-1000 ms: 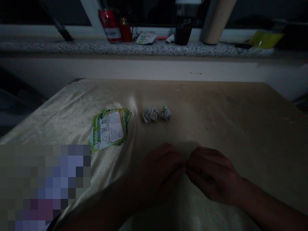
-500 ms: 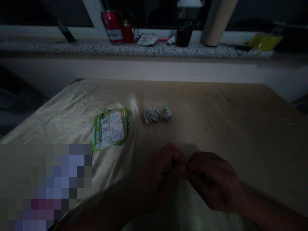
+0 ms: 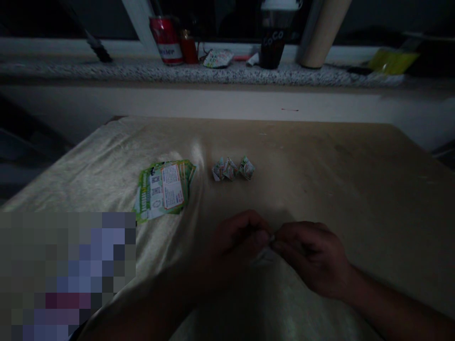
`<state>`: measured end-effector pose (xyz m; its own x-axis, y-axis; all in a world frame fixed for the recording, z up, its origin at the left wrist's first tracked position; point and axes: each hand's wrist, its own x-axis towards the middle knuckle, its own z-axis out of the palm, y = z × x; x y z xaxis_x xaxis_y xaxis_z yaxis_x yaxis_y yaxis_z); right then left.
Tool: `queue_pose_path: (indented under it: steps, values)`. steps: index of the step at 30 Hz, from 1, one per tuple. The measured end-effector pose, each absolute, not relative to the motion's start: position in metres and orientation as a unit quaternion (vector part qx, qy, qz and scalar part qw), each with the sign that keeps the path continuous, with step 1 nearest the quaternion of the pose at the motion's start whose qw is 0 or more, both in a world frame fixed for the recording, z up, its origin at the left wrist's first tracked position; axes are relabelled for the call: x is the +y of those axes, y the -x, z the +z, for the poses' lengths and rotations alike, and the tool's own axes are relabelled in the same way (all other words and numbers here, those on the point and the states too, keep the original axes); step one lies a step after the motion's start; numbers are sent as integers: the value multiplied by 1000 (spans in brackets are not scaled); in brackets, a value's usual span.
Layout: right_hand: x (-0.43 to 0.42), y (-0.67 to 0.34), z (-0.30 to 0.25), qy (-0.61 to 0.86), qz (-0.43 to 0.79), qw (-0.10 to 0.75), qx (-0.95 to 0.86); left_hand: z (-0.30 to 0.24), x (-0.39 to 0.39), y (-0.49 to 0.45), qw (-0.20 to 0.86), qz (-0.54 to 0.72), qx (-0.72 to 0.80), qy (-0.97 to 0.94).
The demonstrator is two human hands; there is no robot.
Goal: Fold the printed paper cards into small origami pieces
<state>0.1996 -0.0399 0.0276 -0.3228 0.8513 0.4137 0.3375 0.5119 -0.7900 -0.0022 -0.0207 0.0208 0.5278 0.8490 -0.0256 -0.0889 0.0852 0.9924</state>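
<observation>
In dim light, my left hand (image 3: 236, 246) and my right hand (image 3: 313, 260) meet fingertip to fingertip low over the table, both pinched on a small pale piece of folded paper (image 3: 265, 255) between them. Most of that paper is hidden by my fingers. Farther back lie three small folded paper pieces (image 3: 232, 169) in a row. To their left rests a fanned stack of green and white printed paper slips (image 3: 163, 190).
A shiny beige cloth (image 3: 106, 161) covers the table's left part; bare tan tabletop (image 3: 355, 180) lies to the right. On the speckled sill behind stand a red can (image 3: 166, 34), a dark cup (image 3: 273, 40), a cardboard tube (image 3: 318, 33) and a yellow packet (image 3: 391, 60).
My hands have shifted slightly, and a pale edge of the paper now shows between my fingertips. The other pieces and the stack have not moved.
</observation>
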Motion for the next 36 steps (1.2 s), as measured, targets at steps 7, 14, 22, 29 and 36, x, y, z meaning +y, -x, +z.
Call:
queue_pose_path:
  steps: [7, 14, 22, 29, 36]
  values:
    - [-34, -213, 21, 421, 307, 517, -679, 11, -10, 4, 737, 301, 302, -525]
    - [-32, -214, 25, 411, 226, 531, -705, 22, -14, 5, 653, 351, 387, -549]
    - [-29, -211, 29, 425, 176, 485, -744, 19, -14, 10, 519, 344, 464, -630]
    - [-31, -211, 24, 421, 175, 457, -764, 23, -15, 9, 437, 334, 482, -682]
    - [-31, -210, 24, 441, 205, 443, -753, 22, -16, 9, 409, 331, 487, -697]
